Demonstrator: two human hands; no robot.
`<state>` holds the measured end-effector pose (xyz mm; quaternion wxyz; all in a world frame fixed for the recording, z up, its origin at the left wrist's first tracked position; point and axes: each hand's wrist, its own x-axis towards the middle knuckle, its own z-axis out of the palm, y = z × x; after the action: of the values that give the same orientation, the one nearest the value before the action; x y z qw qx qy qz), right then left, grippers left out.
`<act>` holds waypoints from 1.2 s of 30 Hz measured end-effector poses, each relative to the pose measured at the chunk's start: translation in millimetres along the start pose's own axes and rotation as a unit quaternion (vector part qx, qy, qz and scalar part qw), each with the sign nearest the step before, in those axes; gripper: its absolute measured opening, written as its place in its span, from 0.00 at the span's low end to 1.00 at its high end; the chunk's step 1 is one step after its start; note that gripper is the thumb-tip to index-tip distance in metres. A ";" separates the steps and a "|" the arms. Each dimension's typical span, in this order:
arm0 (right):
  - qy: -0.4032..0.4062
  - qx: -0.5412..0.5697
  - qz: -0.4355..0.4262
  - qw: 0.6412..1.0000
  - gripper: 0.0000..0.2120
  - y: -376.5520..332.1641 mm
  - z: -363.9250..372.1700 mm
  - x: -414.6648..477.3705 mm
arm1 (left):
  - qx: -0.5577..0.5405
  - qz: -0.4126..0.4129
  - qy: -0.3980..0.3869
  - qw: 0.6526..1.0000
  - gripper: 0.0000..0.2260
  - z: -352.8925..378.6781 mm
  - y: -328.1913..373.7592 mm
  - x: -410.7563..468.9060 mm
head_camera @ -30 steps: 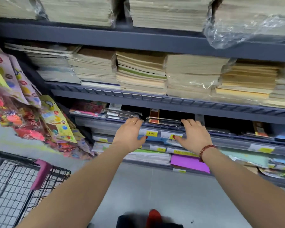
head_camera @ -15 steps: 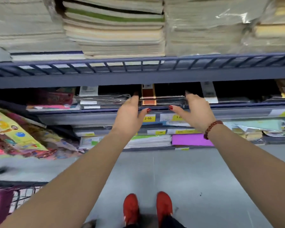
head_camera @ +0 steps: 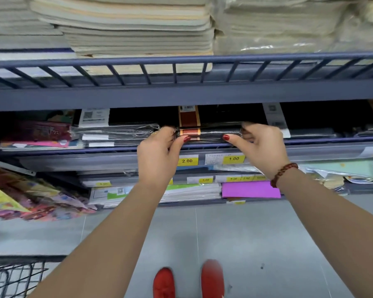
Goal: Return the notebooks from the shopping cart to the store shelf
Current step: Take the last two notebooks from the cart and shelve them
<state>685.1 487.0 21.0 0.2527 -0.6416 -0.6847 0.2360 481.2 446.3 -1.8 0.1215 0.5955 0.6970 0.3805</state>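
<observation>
Bare forearms, red-polished thumbnails (head_camera: 226,137), a reddish-brown beaded bracelet (head_camera: 283,174) at the right wrist, a thin ring (head_camera: 154,133) on the left hand (head_camera: 157,155), red shoes (head_camera: 212,278).

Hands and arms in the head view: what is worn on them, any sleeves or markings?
No sleeves show; both forearms are bare. The left hand wears a thin ring, the right hand a bracelet of dark red beads at the wrist. Both thumbnails carry red polish.

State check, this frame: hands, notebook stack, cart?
Shrink-wrapped black notebook stack with red-brown band: flat on the blue metal shelf, held at both ends.
Left hand: grips stack's left end.
Right hand: grips stack's right end.
Black wire shopping cart: corner visible only, contents unseen.
</observation>
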 end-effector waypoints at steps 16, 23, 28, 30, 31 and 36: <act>0.044 0.108 -0.042 0.992 0.26 11.0 9.5 -6.6 | -0.089 -0.073 0.034 0.993 0.10 4.9 5.5 -4.9; 0.043 0.136 -0.047 0.989 0.26 14.5 9.1 -6.0 | -0.111 -0.090 0.020 0.989 0.09 1.6 12.4 -9.5; 0.045 0.150 -0.031 0.987 0.21 12.4 7.0 -5.6 | -0.139 -0.102 0.044 0.984 0.09 2.3 14.6 -8.9; 0.044 0.138 -0.036 0.989 0.18 9.9 5.8 -6.8 | -0.143 -0.112 0.048 0.982 0.07 1.8 16.8 -8.9; 0.044 0.123 -0.042 0.991 0.17 8.4 4.5 -7.6 | -0.145 -0.120 0.047 0.981 0.07 0.7 18.1 -8.4; -0.009 -0.011 -0.090 0.996 0.23 -2.5 -13.4 -8.4 | -0.154 -0.158 -0.004 0.975 0.14 -16.3 23.0 -8.9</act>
<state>692.3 478.4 32.4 0.2596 -0.5778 -0.7447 0.2099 490.4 431.8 22.3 0.2736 0.4534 0.7149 0.4566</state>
